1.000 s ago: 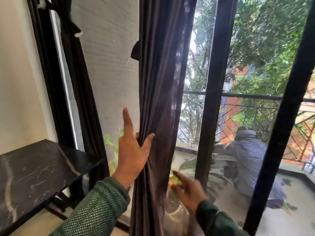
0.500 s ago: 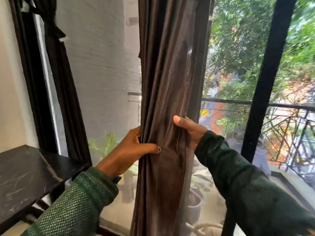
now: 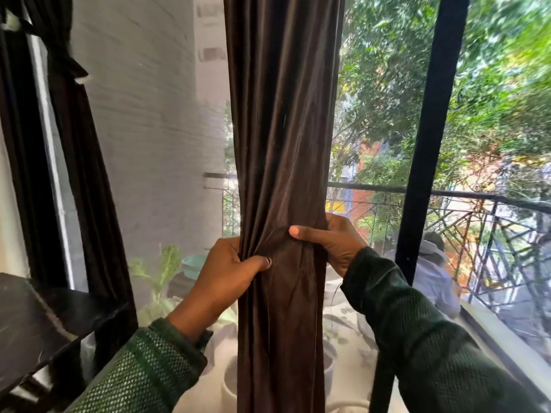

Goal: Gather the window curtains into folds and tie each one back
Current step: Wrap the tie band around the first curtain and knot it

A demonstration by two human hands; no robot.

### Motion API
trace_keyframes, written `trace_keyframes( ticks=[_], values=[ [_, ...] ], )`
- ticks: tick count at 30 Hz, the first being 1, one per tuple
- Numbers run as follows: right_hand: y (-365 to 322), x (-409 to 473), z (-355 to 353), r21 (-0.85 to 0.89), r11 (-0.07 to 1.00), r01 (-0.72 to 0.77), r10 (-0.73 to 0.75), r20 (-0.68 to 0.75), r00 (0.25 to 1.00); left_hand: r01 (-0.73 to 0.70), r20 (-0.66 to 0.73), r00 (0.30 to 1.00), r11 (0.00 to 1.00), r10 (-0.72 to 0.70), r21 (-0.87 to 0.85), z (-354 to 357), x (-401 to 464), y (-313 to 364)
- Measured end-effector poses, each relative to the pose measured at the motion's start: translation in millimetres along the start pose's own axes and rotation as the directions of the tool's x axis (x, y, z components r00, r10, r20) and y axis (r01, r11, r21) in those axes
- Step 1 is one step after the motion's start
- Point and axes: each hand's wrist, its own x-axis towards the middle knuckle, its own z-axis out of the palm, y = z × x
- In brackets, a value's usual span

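Gathering step under way, judged from the hold: the brown curtain (image 3: 283,174) hangs dead centre, running 12 to 6 o'clock, bunched into a narrow column of folds at the waist. Left hand (image 3: 226,271) grips the bundle from its 9 o'clock side, thumb laid across the front, fingers wrapped behind. Right hand (image 3: 334,242) clamps it from 3 o'clock, slightly higher, thumb pressed flat on the front folds and fingers curled round the back. Both hands grasp cloth; neither is free. Next move, as I read it: one hand must keep the folds squeezed while the other finds a tie-back and passes it round the waist. No tie, cord or hook for this curtain is visible, so where it comes from I cannot tell. A second dark curtain (image 3: 86,162) at 9 to 10 o'clock appears already cinched near its top. Dark marbled table (image 3: 44,323) at 8 o'clock. Hidden: fingertips of both hands behind the fabric; curtain top and hem cut off by the frame. The window frame post (image 3: 429,138) at 2 o'clock and the foliage beyond are smeared by motion blur.
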Motion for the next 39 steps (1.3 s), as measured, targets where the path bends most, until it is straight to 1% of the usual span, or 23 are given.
trace_keyframes(
  ticks=[2,4,6,9,11,14,15,16,17,20,21,22,25,28,30,31,32,33,35,36,38,39],
  values=[
    [0.4,-1.3,-1.2,-0.002,1.000,0.016,-0.016,-0.008,1.000,-0.005,0.020,1.000,0.998,0.006,-0.058,0.8,1.0,2.8],
    [0.5,-0.9,-3.1,0.004,1.000,0.011,-0.011,0.007,1.000,-0.006,0.030,1.000,0.988,0.010,-0.152,-0.2,7.3,13.4],
    [-0.1,0.2,-2.8,-0.004,1.000,0.005,-0.005,0.031,0.999,-0.064,-0.008,0.998,0.977,0.064,-0.205,-2.8,18.8,29.7],
    [-0.4,3.2,1.4,-0.053,0.999,0.012,-0.010,0.032,0.999,-0.185,-0.096,0.981,0.959,0.168,-0.213,-6.6,39.2,57.2],
    [-0.6,6.0,5.0,-0.083,0.996,0.019,-0.019,0.005,1.000,-0.252,-0.121,0.964,0.958,0.236,-0.140,-7.5,49.6,70.6],
    [-5.7,10.7,11.3,-0.111,0.994,0.009,-0.007,0.015,1.000,-0.327,-0.143,0.927,0.934,0.347,0.146,-5.7,56.4,77.5],
    [-9.5,12.6,13.8,-0.080,0.997,-0.004,0.007,0.031,0.999,-0.333,-0.165,0.913,0.914,0.374,0.233,-6.2,56.5,78.2],
    [-14.5,14.1,17.0,-0.025,0.999,-0.020,0.021,0.051,0.998,-0.332,-0.180,0.904,0.902,0.387,0.275,-7.1,56.2,78.3],
    [-20.2,16.8,19.8,0.048,0.998,-0.029,0.026,0.070,0.997,-0.332,-0.184,0.903,0.902,0.389,0.275,-9.1,56.7,77.7],
    [-46.1,26.7,30.4,0.277,0.959,-0.063,0.029,0.125,0.992,-0.353,-0.135,0.915,0.917,0.380,0.186,-18.8,55.5,79.7],
    [-54.6,32.9,33.2,0.316,0.947,-0.066,0.028,0.123,0.992,-0.360,-0.111,0.919,0.920,0.379,0.158,-22.8,55.3,80.2],
    [-63.5,39.3,37.0,0.325,0.944,-0.062,0.025,0.117,0.993,-0.362,-0.089,0.923,0.923,0.374,0.127,-27.0,55.2,80.5],
    [-81.6,58.0,46.6,0.273,0.962,-0.011,-0.018,0.100,0.995,-0.323,-0.055,0.944,0.945,0.325,0.053,-38.6,55.8,79.8],
    [-86.4,70.6,56.6,0.234,0.972,0.027,-0.064,0.152,0.986,-0.250,-0.098,0.965,0.965,0.242,-0.079,-47.1,63.9,86.5],
    [-82.6,78.3,63.2,0.234,0.970,0.064,-0.106,0.173,0.979,-0.251,-0.139,0.962,0.959,0.234,-0.128,-50.4,74.9,95.6],
    [-79.6,82.4,66.7,0.234,0.969,0.079,-0.122,0.176,0.977,-0.263,-0.178,0.953,0.961,0.244,-0.092,-52.3,82.2,99.7],
    [-76.8,86.7,69.7,0.234,0.968,0.089,-0.133,0.180,0.975,-0.274,-0.232,0.935,0.962,0.266,-0.002,-54.4,89.9,103.5],
    [-74.6,90.5,72.9,0.233,0.967,0.098,-0.142,0.182,0.973,-0.275,-0.282,0.911,0.953,0.300,0.125,-56.8,95.9,107.6],
    [-70.6,96.5,77.2,0.227,0.966,0.122,-0.164,0.177,0.970,-0.246,-0.331,0.864,0.891,0.380,0.381,-59.7,101.0,113.8],
    [-68.0,100.0,79.0,0.216,0.966,0.140,-0.177,0.166,0.970,-0.232,-0.323,0.855,0.856,0.406,0.462,-59.5,101.4,115.5],
    [-65.2,108.5,83.7,0.175,0.965,0.195,-0.219,0.126,0.968,-0.216,-0.280,0.863,0.808,0.420,0.549,-56.1,102.3,116.8],
    [-64.5,113.1,86.6,0.140,0.962,0.234,-0.247,0.083,0.965,-0.207,-0.261,0.867,0.783,0.424,0.586,-53.4,103.7,115.6]
  ],
)
